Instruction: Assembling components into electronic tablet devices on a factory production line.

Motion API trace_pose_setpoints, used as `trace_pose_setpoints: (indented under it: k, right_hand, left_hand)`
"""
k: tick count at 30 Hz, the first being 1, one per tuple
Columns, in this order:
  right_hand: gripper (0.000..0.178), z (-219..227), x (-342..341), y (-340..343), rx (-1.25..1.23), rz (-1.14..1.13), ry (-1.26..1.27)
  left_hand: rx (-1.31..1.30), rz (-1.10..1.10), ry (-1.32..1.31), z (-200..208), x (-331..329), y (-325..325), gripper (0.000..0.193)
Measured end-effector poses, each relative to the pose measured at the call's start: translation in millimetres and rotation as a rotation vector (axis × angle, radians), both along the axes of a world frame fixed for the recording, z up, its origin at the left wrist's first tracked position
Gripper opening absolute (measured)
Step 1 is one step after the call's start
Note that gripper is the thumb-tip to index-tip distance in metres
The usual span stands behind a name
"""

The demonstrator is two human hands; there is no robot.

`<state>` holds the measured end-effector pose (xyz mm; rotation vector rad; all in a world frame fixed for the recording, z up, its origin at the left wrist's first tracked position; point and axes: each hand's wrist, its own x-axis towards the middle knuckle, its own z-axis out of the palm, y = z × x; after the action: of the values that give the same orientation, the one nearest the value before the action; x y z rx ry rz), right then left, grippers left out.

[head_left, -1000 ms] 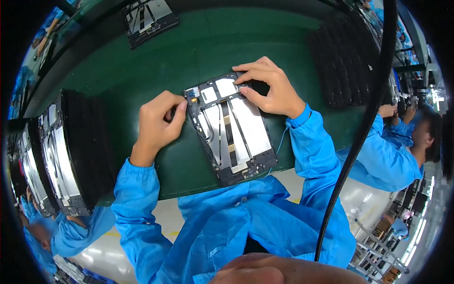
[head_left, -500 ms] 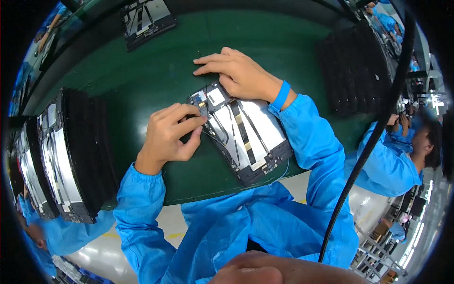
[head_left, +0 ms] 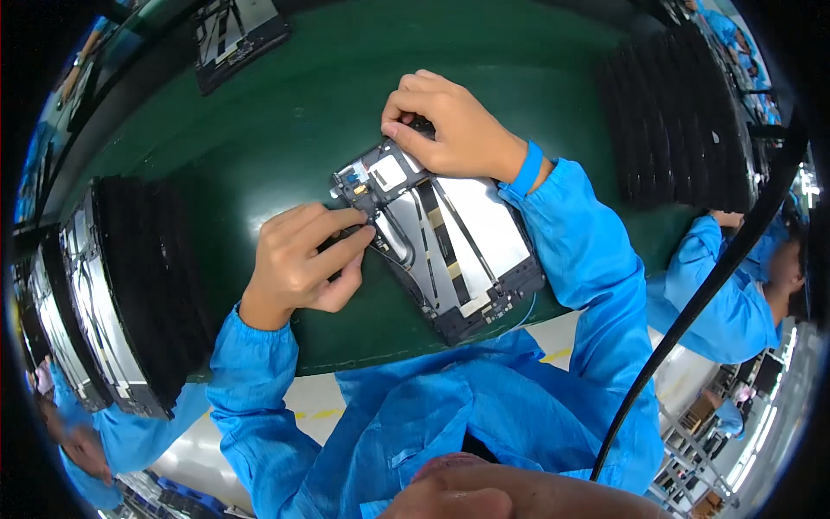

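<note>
An opened tablet [head_left: 484, 216] lies tilted on the green table, its silver battery plates, dark flat cables and small circuit boards bare inside a black frame. At its upper left corner sit a whitish square part and small coloured pieces. My left hand [head_left: 303, 259] pinches at the left edge with its fingertips, beside a thin dark cable. Curled over the far edge, my right hand [head_left: 454, 125] has its thumb and fingers closed there; the fingertips are partly hidden. A blue band [head_left: 527, 169] circles my right wrist.
Stacked tablets in black frames [head_left: 156, 277] stand on the left, and a tall black stack [head_left: 679, 121] on the right. Another opened tablet [head_left: 238, 39] lies at the far left. A black cable [head_left: 692, 303] hangs across the right side. A co-worker's blue sleeve [head_left: 722, 298] is at right.
My right hand's outstretched fingers have curled in over the tablet's far edge. The left hand stays at the left edge. The view has shifted slightly.
</note>
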<state>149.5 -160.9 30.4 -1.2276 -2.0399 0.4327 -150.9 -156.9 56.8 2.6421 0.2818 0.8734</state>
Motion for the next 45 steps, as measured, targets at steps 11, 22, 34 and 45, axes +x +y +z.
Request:
trace_pose_setpoints:
  k: [11, 22, 34, 45]
  right_hand:
    - [0.010, 6.0, -11.9, -63.7, -0.072, -0.216, 0.079]
    - [0.018, 14.0, 5.5, -74.9, -0.037, -0.222, 0.047]
    - [0.026, 28.2, 9.1, -89.7, 0.066, -0.125, -0.002]
    - [0.032, 43.6, -2.9, -101.9, 0.101, 0.004, -0.077]
  left_hand:
    - [0.072, -0.100, 0.052, -8.0, -18.0, -19.6, 0.041]
    - [0.097, -0.117, 0.066, -10.6, -15.0, -22.8, 0.041]
    - [0.059, -0.129, 0.080, -8.2, -10.4, -20.8, 0.039]
    - [0.093, -0.131, 0.040, -4.5, -6.1, -14.8, 0.030]
